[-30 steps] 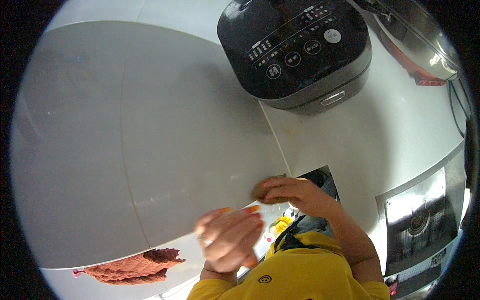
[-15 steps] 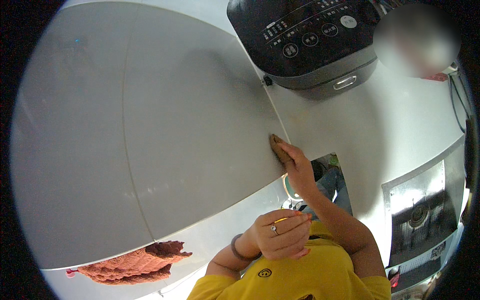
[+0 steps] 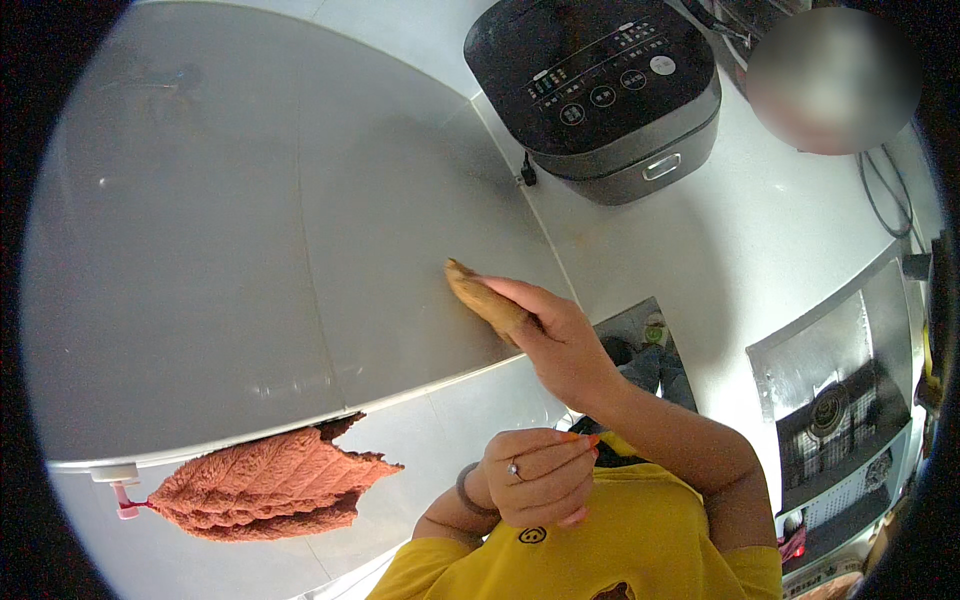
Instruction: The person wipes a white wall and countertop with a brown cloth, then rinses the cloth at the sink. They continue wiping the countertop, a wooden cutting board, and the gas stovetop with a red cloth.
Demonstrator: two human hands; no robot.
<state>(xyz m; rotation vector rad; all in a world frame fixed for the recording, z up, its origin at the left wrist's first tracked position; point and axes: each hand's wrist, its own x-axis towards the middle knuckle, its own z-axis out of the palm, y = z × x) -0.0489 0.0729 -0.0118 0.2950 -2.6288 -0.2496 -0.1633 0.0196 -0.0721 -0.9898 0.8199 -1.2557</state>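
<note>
A folded brown cloth (image 3: 488,304) lies between the fingers and thumb of my right hand (image 3: 570,350), held flat against the large grey panel surface (image 3: 230,220). It sits close to the surface's right and near edges. My left hand (image 3: 543,478), with a ring and a wristband, is held in front of my yellow shirt (image 3: 590,545). Its fingers are curled together, with orange showing at the fingertips. Whatever the palm may hold is hidden.
A black rice cooker (image 3: 620,110) stands on the white counter (image 3: 670,240) at the far right. A rust-red towel (image 3: 270,485) hangs from a pink hook (image 3: 126,505) at the near left. Cables (image 3: 890,195) run along the right, above a dark rack (image 3: 835,400).
My right hand has slid the brown cloth leftward over the grey surface, away from its right edge. My left hand has shifted slightly left, still curled. The view has moved a little.
</note>
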